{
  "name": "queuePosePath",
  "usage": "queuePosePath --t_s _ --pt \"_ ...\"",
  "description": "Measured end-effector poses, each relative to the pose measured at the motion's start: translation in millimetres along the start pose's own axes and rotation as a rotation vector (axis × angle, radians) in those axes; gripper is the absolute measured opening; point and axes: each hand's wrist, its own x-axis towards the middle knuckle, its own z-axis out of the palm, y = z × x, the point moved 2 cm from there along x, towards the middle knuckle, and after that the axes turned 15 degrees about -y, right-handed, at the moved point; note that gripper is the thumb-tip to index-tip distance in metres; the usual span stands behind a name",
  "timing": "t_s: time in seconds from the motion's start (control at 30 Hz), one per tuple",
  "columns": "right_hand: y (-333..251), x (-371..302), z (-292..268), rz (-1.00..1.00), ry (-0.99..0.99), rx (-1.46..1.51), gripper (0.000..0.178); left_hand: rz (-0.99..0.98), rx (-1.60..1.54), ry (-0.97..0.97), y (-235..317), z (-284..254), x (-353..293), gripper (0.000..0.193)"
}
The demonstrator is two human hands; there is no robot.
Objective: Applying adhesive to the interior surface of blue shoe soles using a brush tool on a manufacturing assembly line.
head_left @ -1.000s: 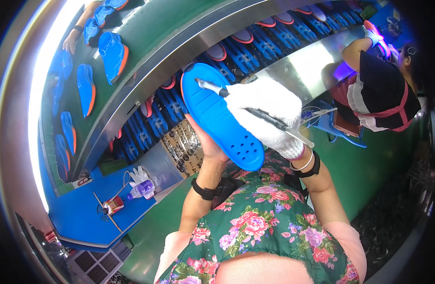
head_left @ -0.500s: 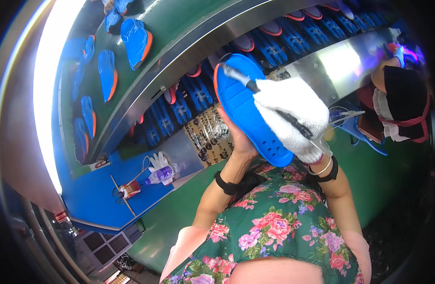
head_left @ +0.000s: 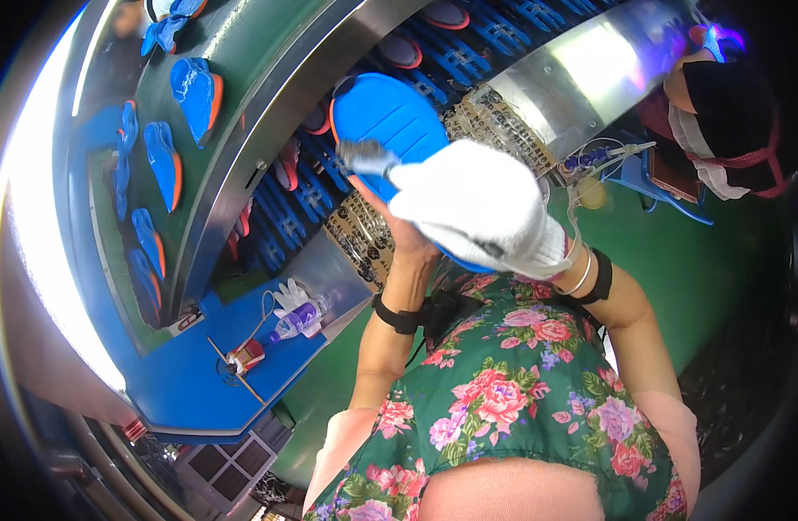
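My left hand, bare, supports a blue shoe sole with an orange edge from underneath, its fingers mostly hidden behind it. The sole is tilted, its grooved face toward me. Over its lower half, my right hand in a white knitted glove is closed on a brush. The brush's tip, blurred and greyish, lies across the sole's left side near the edge. A clear tube runs along the right wrist.
Blue soles with orange edges lie on a green belt at left. Beneath it, several shoe parts stand in rows. A blue table carries a purple-labelled bottle, white glove and red spool. At right, another person sits nearby.
My right hand has moved the brush from the sole's top end down toward its left edge. The glove now hides the holes at the lower end. The whole view has shifted a little.
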Motion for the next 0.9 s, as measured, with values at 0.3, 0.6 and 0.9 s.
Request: queuePosePath --t_s 0.3,0.6,0.9 --pt "1.9 -10.4 -0.4 -0.040 -0.050 0.029 0.028 -0.026 -0.113 0.082 0.2 -20.1 -5.1 0.095" --pt "4.4 -17.6 -6.3 0.045 -0.102 0.151 0.024 0.021 -0.128 0.162 19.9 2.6 -1.7 0.111" --pt "-1.5 -25.6 -5.8 0.152 -0.146 0.265 0.022 0.016 -0.215 -0.264 36.6 -1.0 1.1 0.121"
